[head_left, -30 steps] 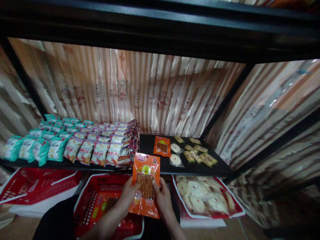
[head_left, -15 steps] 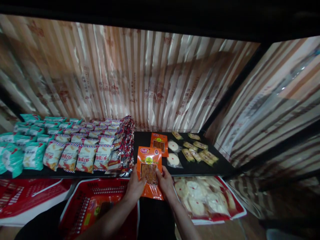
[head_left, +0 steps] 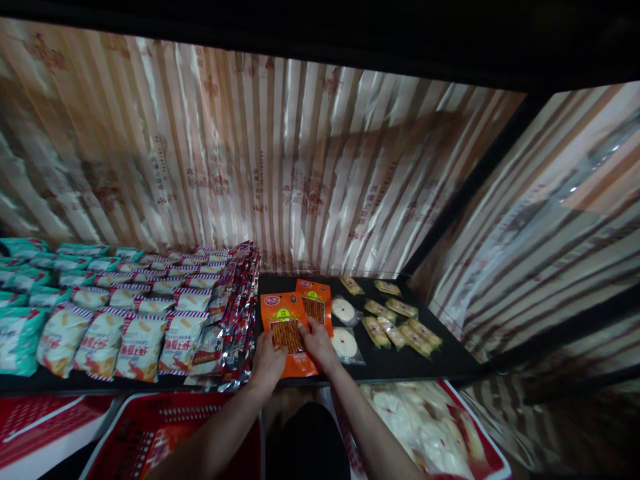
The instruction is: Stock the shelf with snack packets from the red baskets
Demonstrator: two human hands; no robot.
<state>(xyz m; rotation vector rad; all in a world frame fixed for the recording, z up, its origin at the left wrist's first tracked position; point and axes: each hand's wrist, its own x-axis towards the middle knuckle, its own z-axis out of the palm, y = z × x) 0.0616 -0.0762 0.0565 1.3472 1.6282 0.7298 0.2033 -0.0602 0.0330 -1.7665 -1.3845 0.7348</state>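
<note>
My left hand (head_left: 267, 362) and my right hand (head_left: 316, 344) both grip an orange snack packet (head_left: 285, 328) with a clear window showing brown sticks. The packet lies flat on the black shelf (head_left: 440, 360) near its front edge. Its top overlaps a second orange packet (head_left: 316, 303) lying just behind it. My fingers are closed on the packet's lower half, thumbs on top.
Left of the hands stand rows of silver-red packets (head_left: 235, 313), striped white snack bags (head_left: 135, 333) and teal bags (head_left: 20, 333). Round white cakes (head_left: 344, 341) and several small yellow-green bars (head_left: 400, 323) lie to the right. A red basket (head_left: 165, 433) and a tray of cakes (head_left: 440, 433) sit below.
Both hands have carried the orange packet up from above the red basket and forward onto the shelf, laying it down in front of the other orange packet.
</note>
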